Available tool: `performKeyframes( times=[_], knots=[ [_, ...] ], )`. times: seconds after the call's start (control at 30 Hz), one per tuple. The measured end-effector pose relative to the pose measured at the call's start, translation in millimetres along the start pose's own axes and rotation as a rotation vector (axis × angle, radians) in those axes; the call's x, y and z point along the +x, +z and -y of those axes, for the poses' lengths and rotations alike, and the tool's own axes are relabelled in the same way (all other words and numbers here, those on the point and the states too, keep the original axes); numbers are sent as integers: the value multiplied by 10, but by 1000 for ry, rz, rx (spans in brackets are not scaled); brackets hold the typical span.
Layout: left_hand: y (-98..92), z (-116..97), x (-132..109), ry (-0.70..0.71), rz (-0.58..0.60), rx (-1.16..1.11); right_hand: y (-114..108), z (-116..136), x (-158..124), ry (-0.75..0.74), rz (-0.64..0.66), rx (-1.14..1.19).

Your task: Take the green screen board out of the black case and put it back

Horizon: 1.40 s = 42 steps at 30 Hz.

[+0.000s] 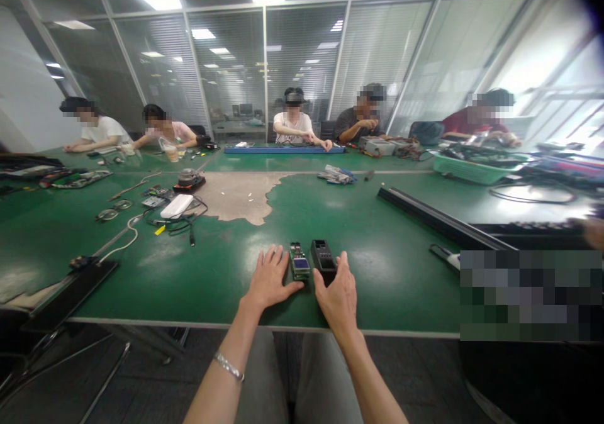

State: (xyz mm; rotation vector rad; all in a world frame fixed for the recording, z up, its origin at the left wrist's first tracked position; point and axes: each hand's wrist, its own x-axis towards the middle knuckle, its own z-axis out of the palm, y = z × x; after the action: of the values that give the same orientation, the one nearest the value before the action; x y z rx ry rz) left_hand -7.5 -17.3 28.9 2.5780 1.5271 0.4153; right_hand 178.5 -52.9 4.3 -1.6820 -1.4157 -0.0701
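Observation:
Side by side on the green tabletop lie a small circuit board with a dark blue display and a black plastic housing with openings in its face. My left hand rests on the table just left of the board, fingers spread, the thumb reaching to the board's near end. Around the near right part of the housing is my right hand, thumb on one side and fingers on the other. Whether it grips the housing firmly is hard to see.
Further left lie a white adapter with black cables and eyeglasses. Gloves lie ahead, beyond a bare patch in the green surface. A long black bar and a green basket are at right. Several people sit across.

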Motion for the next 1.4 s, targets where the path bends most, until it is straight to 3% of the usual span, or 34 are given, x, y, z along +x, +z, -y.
performKeyframes(
  times=[0.7,0.87,1.0,1.13,1.4],
  knots=[
    [31,25,4,-3,-12,-9,-30,63,30,40,4,-37],
    [23,26,6,3,-13,-8,-139,241,89,90,-53,89],
    [36,29,8,5,-20,-8,-203,483,123,71,-16,163],
    [41,35,1,18,-36,-12,-149,650,122,14,42,139],
    [51,41,11,21,-26,-23,-6,707,118,-26,94,36]
  ],
)
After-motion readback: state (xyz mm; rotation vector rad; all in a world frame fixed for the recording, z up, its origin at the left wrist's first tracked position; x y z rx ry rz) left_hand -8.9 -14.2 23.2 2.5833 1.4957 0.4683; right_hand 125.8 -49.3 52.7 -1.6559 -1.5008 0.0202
